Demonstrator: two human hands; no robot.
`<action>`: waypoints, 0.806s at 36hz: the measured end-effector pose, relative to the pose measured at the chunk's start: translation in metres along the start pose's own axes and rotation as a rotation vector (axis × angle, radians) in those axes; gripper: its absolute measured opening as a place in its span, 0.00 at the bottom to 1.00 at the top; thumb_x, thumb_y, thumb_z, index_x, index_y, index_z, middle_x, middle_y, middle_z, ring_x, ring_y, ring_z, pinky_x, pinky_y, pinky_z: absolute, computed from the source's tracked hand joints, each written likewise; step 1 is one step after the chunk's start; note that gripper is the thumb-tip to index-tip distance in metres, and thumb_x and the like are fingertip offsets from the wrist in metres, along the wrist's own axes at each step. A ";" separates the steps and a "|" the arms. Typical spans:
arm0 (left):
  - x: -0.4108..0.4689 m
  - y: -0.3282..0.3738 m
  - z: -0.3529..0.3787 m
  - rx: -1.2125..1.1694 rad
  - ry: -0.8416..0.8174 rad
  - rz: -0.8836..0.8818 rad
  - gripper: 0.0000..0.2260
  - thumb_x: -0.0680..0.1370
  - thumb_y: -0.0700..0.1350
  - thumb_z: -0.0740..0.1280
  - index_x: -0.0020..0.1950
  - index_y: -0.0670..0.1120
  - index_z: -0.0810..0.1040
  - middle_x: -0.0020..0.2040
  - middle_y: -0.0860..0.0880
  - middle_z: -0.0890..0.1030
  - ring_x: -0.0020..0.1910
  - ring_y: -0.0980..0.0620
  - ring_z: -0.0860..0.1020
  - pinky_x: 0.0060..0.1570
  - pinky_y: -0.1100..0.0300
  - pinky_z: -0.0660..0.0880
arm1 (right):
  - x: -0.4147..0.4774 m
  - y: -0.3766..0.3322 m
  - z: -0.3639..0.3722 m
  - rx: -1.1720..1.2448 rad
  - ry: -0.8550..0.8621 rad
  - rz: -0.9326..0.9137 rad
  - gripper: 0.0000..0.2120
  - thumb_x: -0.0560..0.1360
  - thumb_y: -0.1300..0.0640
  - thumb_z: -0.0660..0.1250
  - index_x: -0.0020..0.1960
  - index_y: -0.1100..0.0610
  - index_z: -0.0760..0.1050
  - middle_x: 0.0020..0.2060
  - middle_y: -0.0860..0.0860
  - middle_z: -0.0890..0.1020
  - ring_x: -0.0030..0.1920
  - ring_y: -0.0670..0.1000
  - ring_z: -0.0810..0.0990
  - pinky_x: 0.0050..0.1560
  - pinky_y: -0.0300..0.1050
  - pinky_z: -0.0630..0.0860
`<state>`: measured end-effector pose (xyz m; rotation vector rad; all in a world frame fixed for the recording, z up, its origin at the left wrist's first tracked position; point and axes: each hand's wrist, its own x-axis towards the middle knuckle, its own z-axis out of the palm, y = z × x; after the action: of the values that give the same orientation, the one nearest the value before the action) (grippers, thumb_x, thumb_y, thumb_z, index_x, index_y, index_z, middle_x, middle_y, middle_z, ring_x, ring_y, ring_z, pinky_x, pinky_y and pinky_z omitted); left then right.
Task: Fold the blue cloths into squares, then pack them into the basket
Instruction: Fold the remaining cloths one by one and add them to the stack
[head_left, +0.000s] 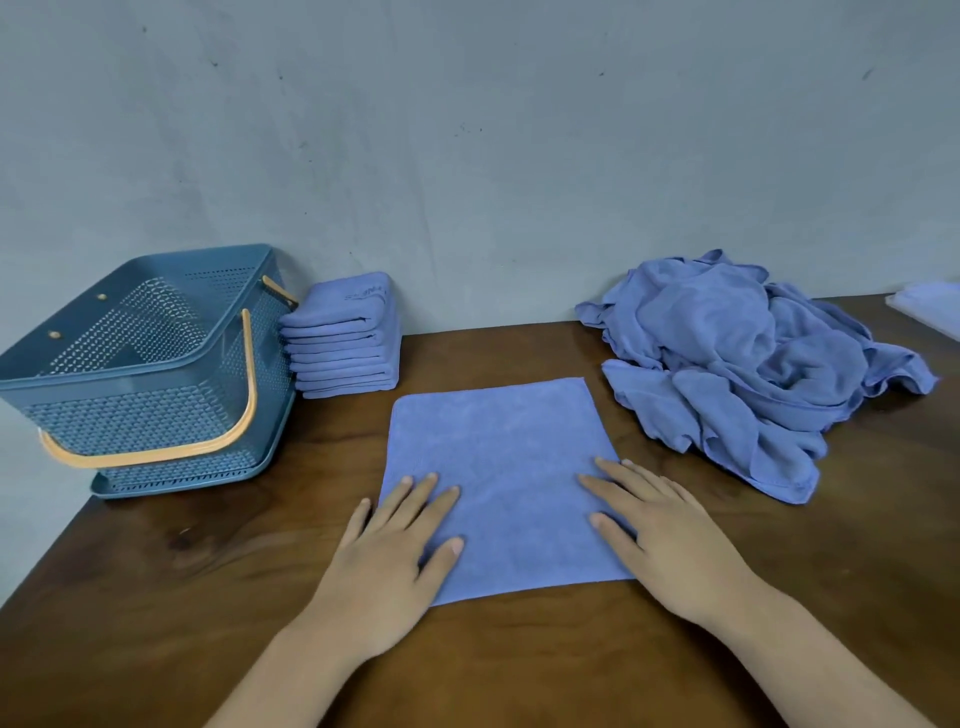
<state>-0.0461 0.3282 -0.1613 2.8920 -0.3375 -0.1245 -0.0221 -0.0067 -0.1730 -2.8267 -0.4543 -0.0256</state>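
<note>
Head view of a dark brown wooden table (208, 571) whose far edge meets a plain grey wall (467, 156) marked with small dark specks.

A single blue cloth (498, 457) lies flat as a square at the middle of the table, close to the near edge. The left hand (384, 566) rests palm down on its near-left corner and the right hand (670, 545) on its near-right edge. All fingers are straight and spread, pressing the fabric and gripping nothing.

At the far-left corner stands a blue perforated basket (145, 374), partly overhanging the left edge, with 1 orange handle (244, 415) hanging down its front wall. Touching the basket's right side, against the wall, is a stack of folded cloths (345, 338). The top cloth of the stack bears dark stitched lettering, too small to read.

A heap of unfolded cloths (743, 364) lies toward the far-right corner, just beside the flat cloth. A pale flat object (930, 306) shows at the right border, behind the heap; what it is cannot be told.
</note>
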 end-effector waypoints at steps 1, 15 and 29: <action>-0.004 -0.005 -0.001 -0.002 -0.008 0.000 0.26 0.84 0.69 0.43 0.83 0.71 0.43 0.82 0.70 0.37 0.80 0.66 0.32 0.83 0.50 0.38 | -0.005 0.002 0.000 -0.024 -0.011 0.001 0.30 0.82 0.31 0.36 0.82 0.31 0.51 0.81 0.29 0.46 0.82 0.37 0.42 0.82 0.42 0.45; 0.069 0.057 -0.009 -0.055 0.031 0.150 0.23 0.88 0.56 0.51 0.85 0.56 0.60 0.85 0.58 0.59 0.84 0.54 0.54 0.82 0.48 0.51 | 0.042 -0.025 -0.013 0.099 0.101 -0.054 0.21 0.85 0.56 0.60 0.77 0.47 0.72 0.77 0.43 0.71 0.77 0.46 0.67 0.77 0.44 0.62; -0.003 0.042 0.008 -0.013 -0.125 0.296 0.24 0.88 0.61 0.45 0.85 0.67 0.47 0.83 0.70 0.41 0.80 0.68 0.33 0.82 0.54 0.36 | 0.034 -0.021 0.003 -0.075 -0.142 -0.155 0.31 0.82 0.26 0.43 0.82 0.30 0.39 0.84 0.42 0.37 0.83 0.49 0.32 0.84 0.52 0.39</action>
<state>-0.0593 0.2873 -0.1590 2.7884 -0.7767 -0.2559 0.0038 0.0237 -0.1677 -2.8708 -0.7171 0.1309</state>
